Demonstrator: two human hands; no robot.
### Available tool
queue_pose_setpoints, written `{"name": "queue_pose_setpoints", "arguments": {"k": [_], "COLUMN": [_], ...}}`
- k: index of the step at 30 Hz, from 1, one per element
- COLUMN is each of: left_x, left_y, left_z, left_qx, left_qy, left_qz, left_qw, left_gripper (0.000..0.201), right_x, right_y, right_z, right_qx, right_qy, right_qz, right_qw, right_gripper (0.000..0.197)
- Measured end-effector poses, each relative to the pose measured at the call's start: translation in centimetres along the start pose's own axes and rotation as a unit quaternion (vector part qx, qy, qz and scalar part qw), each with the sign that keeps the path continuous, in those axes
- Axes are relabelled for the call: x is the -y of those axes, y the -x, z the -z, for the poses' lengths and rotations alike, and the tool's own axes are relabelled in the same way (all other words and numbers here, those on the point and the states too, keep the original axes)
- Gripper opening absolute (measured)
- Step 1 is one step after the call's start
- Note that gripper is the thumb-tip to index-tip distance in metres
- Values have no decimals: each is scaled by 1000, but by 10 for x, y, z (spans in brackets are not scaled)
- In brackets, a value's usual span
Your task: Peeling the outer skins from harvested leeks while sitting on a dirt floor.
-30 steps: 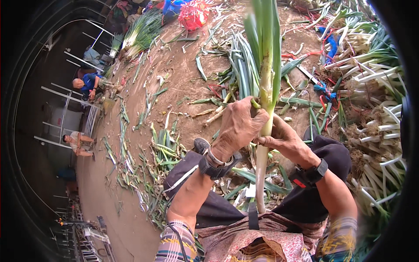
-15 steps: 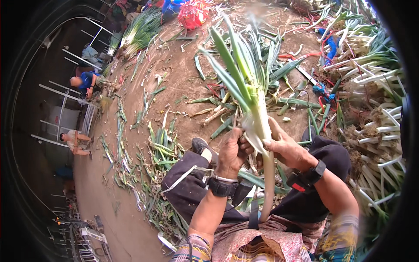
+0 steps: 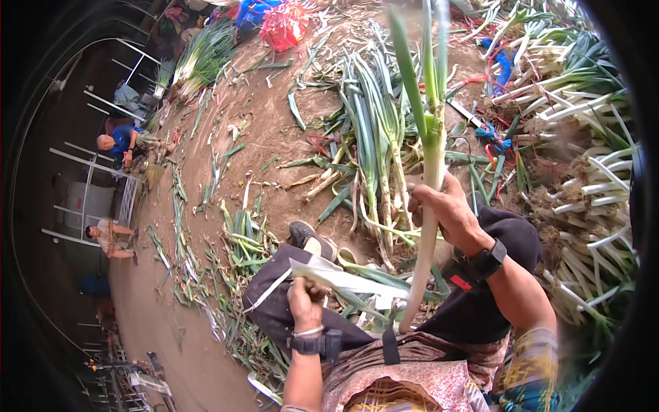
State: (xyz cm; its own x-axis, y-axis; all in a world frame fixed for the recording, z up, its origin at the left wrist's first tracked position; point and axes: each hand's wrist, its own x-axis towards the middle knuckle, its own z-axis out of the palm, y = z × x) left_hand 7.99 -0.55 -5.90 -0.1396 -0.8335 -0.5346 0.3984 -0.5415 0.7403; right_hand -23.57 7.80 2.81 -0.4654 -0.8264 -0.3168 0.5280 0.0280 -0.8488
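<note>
My right hand (image 3: 449,213) is closed around the pale stem of a long leek (image 3: 431,161). Its green leaves point away from me, and its lower end reaches down to my lap. Lower and to the left, my left hand (image 3: 306,302) pinches a whitish strip of outer leaf (image 3: 353,281), which stretches across toward the stem's lower end. Whether the strip is still joined there, I cannot tell. Just beyond my hands, several more leeks (image 3: 371,130) lie on the ground, leaves pointing away.
A large pile of leeks (image 3: 583,185) with roots lines the right side. A knife (image 3: 467,113) lies near blue and red ties (image 3: 493,137). Leaf scraps (image 3: 250,240) litter the ground. Two people sit at far left, and a red bag (image 3: 285,26) is at the back.
My left hand has come away from the stem, down and left, drawing the whitish leaf strip with it. My right hand keeps hold of the leek, which now stands straighter.
</note>
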Motion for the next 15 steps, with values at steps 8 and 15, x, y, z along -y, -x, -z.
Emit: {"name": "queue_pose_setpoints", "arguments": {"k": [8, 15], "left_x": [-18, -32], "left_y": [-6, 5], "left_z": [-162, -237], "left_qx": [267, 391], "left_qy": [-567, -421], "left_qz": [-382, -247], "left_qw": [679, 780], "left_gripper": [54, 29], "right_x": [-18, -19], "right_y": [-1, -2], "right_z": [-15, -24], "right_qx": [45, 80], "right_qy": [56, 92], "right_qz": [44, 41], "right_qw": [996, 992], "right_gripper": [30, 33]}}
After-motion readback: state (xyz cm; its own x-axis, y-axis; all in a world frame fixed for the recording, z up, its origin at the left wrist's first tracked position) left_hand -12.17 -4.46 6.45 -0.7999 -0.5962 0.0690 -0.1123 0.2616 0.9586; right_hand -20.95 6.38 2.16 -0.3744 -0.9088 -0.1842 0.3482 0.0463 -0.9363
